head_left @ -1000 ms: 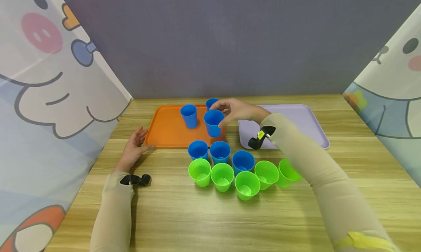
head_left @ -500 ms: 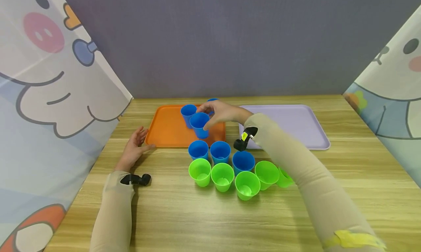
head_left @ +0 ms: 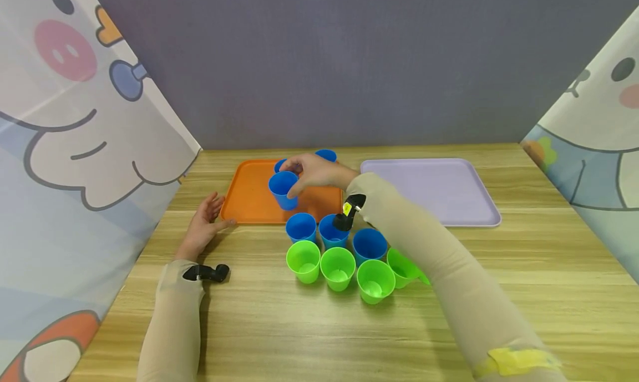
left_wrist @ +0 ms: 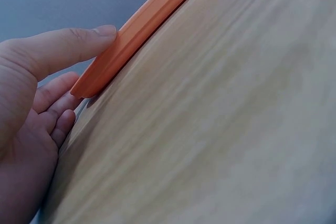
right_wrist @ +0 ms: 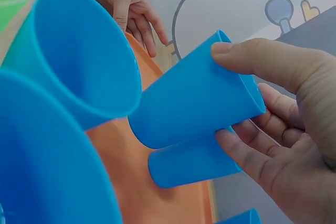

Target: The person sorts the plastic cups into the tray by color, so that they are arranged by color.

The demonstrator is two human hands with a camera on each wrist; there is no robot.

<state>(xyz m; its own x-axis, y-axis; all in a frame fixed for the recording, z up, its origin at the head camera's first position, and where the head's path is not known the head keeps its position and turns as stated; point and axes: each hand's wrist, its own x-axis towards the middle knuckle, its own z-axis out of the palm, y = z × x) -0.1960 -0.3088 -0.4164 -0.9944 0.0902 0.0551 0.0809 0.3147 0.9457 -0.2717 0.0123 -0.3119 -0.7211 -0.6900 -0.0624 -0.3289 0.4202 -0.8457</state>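
Note:
My right hand (head_left: pixel 314 172) grips a blue cup (head_left: pixel 283 191) near its rim, thumb on the near side and fingers on the far side. The cup is upright over the orange tray (head_left: pixel 249 196). Behind it on the tray stand another blue cup (head_left: pixel 279 164), mostly hidden, and a third blue cup (head_left: pixel 326 155), partly covered by my hand. My left hand (head_left: pixel 202 224) rests at the tray's front left corner. In the left wrist view its thumb (left_wrist: pixel 79 48) lies against the orange rim, and its loosely bent fingers (left_wrist: pixel 58 95) are beyond the corner.
Just in front of the tray stand a left blue cup (head_left: pixel 301 227), a middle blue cup (head_left: pixel 329 238) and a right blue cup (head_left: pixel 369 244). Several green cups (head_left: pixel 338 268) stand nearer. A lilac tray (head_left: pixel 439 188) lies at the back right; a grey wall (head_left: pixel 319 66) rises behind.
My right hand has carried the blue cup left across the orange tray, now overlapping the left cup there. My left hand has stayed at the tray corner.

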